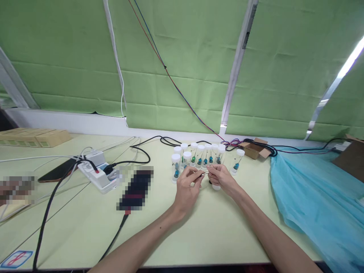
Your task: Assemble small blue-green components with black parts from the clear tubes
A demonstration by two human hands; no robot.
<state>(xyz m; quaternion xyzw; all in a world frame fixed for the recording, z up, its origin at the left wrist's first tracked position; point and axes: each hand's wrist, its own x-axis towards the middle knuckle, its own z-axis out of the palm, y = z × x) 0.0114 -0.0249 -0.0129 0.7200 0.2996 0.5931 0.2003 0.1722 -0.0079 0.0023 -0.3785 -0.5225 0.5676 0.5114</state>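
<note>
My left hand (188,189) and my right hand (222,179) meet over the table, fingertips pinched close together. Between them runs a thin, wire-like piece (206,173), with an end in each pinch; it is too small to name more exactly. Just behind stand several clear vials (176,168) with white caps and blue-green contents. Another capped vial (236,163) stands apart to the right. Partly hidden below my right hand are a white round piece (216,187) and a small dark thing (210,182).
Left of my hands lie a blurred phone-like device (135,190) on a cable and a white power strip (98,174) with plugs. Black cables (167,141) run along the back. An open cardboard box (255,148) and blue sheeting (309,189) occupy the right; yellowish boxes (54,138) sit far left.
</note>
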